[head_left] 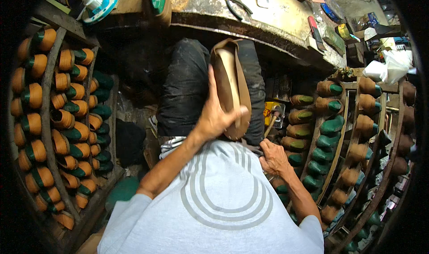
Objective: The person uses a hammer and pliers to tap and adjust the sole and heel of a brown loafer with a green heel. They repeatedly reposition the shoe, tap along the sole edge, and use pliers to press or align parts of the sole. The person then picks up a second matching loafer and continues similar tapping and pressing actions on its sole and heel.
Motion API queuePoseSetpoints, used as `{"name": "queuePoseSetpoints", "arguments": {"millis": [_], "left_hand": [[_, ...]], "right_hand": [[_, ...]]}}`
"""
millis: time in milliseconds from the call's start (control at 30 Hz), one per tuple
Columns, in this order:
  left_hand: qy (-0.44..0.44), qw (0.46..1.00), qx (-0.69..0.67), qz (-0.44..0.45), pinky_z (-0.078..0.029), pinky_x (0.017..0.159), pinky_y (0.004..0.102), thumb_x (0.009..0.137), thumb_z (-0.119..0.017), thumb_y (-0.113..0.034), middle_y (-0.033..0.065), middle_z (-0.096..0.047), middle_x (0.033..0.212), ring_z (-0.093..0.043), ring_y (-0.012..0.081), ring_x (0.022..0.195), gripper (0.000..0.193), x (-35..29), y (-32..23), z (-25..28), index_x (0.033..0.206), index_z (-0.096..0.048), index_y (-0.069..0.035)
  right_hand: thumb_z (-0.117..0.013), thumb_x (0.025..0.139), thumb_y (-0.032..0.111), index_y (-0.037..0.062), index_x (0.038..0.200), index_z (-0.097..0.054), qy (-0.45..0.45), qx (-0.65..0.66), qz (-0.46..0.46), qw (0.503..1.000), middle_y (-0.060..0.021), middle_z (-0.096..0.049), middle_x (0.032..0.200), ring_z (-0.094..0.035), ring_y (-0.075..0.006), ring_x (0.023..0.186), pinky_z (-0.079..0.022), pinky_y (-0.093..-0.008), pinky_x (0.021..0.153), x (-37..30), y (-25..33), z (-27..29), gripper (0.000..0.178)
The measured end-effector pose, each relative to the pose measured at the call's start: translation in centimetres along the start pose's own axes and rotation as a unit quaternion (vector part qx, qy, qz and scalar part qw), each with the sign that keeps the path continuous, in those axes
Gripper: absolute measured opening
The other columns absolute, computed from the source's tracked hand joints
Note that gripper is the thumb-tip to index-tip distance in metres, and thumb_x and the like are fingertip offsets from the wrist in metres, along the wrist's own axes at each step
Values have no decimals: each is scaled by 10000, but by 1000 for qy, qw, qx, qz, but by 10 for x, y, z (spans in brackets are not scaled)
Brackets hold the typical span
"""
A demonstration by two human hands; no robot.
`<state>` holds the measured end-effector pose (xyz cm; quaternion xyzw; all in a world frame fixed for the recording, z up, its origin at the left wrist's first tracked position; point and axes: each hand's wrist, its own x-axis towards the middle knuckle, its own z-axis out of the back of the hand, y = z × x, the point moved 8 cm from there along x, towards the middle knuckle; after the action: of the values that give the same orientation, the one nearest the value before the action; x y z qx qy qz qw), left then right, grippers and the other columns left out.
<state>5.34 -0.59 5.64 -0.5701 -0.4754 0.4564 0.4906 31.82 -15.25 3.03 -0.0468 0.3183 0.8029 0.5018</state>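
Note:
A brown leather shoe [241, 89] lies lengthwise over my thighs, with a pale tan strip along its middle and a raised flap of leather along one side. My left hand [219, 113] grips it near its lower end, thumb across the pale strip and fingers along the left side. Beside my right hip, my right hand [273, 156] is closed around the wooden handle of a hammer [271, 126]. The hammer's head points up and away from me, next to a yellow box [274, 109] below.
A worn workbench [201, 22] crosses ahead, bearing pliers [234, 5], a red-handled knife [315, 31] and a shoe [158, 6] with a green last. Wooden racks of orange-brown shoes [33, 123] stand at left; more racks with green lasts [332, 126] stand close at right.

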Motion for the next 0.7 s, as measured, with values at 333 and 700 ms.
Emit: {"name": "queuePoseSetpoints", "arguments": {"millis": [333, 700], "left_hand": [[50, 947, -305, 92, -468, 1321, 381, 899, -719, -188, 189, -525, 1754, -624, 277, 1504, 1127, 52, 51, 92, 1906, -212, -147], [95, 991, -95, 18, -176, 1461, 409, 831, -650, -106, 230, -272, 1931, -261, 331, 1790, 1141, 0, 78, 39, 1881, -209, -45]], "right_hand": [[-585, 1052, -20, -62, 1067, -670, -143, 441, -118, 878, -96, -740, 896, -711, -143, 681, -603, -343, 641, 9, -4, 30, 96], [-807, 1122, 312, -32, 852, -547, -67, 181, -93, 977, -132, -484, 724, -430, -267, 652, -414, -461, 634, 82, 22, 94, 508]]}}
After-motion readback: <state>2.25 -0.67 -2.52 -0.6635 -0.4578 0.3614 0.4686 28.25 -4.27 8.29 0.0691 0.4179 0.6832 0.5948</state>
